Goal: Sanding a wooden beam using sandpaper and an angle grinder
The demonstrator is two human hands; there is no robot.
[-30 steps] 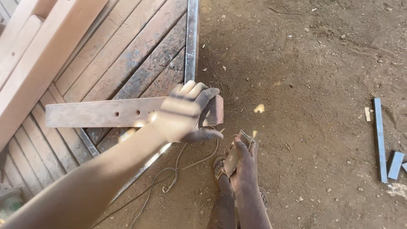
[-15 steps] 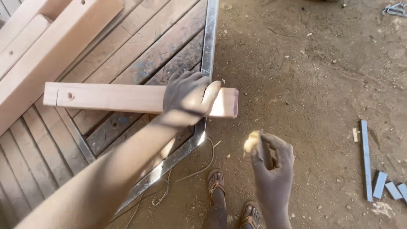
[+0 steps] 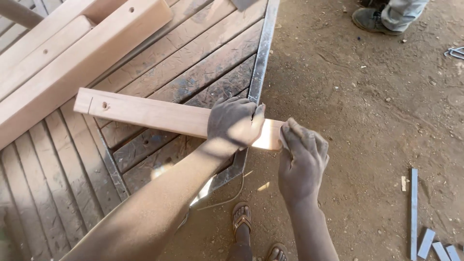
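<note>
While the left hand (image 3: 235, 122) clasps the wooden bar (image 3: 154, 112), the right hand (image 3: 300, 157) clenches over its end, hiding it.

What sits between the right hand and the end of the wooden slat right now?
Nothing visible. The right hand is already at the near end of the wooden slat, fingers against it, while the left hand wraps the slat just beside it over the metal-edged slatted platform.

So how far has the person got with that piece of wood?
Done: the wooden slat already has a hole drilled near its far end. In hand: the left hand grips it, the right hand pressed to its near end. Left: it isn't fixed to anything yet.
</note>
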